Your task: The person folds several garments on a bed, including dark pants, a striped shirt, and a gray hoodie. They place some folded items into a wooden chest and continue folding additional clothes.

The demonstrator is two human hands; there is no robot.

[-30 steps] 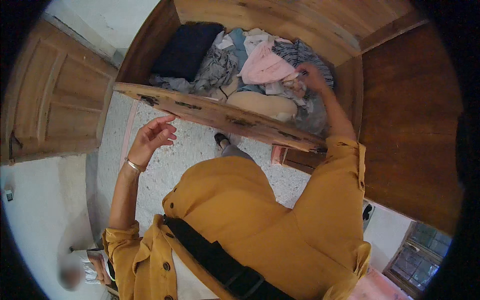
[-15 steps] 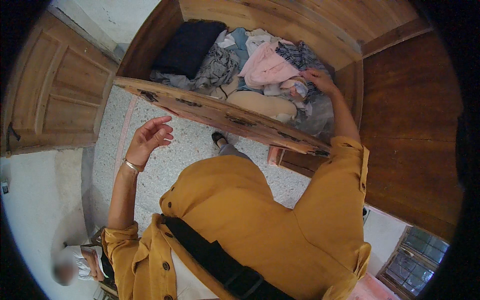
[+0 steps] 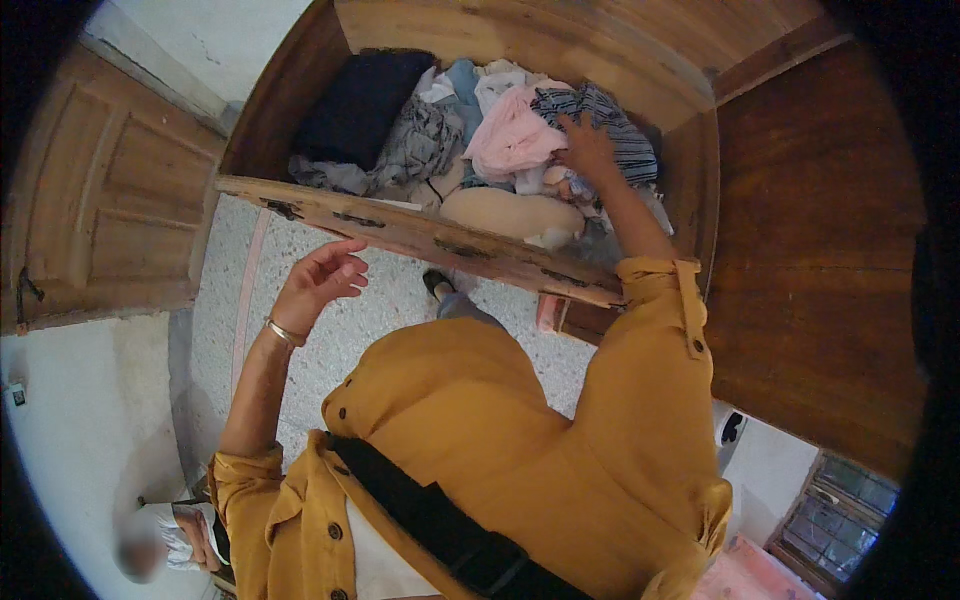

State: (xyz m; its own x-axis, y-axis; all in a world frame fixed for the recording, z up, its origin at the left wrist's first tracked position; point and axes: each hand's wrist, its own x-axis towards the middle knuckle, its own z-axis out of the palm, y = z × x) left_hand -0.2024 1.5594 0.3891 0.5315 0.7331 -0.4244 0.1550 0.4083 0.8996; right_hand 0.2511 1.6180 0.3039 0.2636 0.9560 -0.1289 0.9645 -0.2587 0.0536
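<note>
Wooden compartment [image 3: 410, 228], folded dark cloth [image 3: 365, 108], grey cloth [image 3: 425, 138] (crumpled), pink cloth [image 3: 512, 138], striped cloth [image 3: 628, 138], beige bundle [image 3: 505, 212]

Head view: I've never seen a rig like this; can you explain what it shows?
No robot here: a head-worn fisheye camera looks down on a bare human right hand and left hand, bending straight edges. An open wooden compartment holds a dark folded cloth, rumpled grey cloth, pink cloth, striped cloth and a beige item. The right hand reaches in, spread at the pink and striped cloths; whether it grips either is unclear. The left hand is empty, near the compartment's front.
</note>
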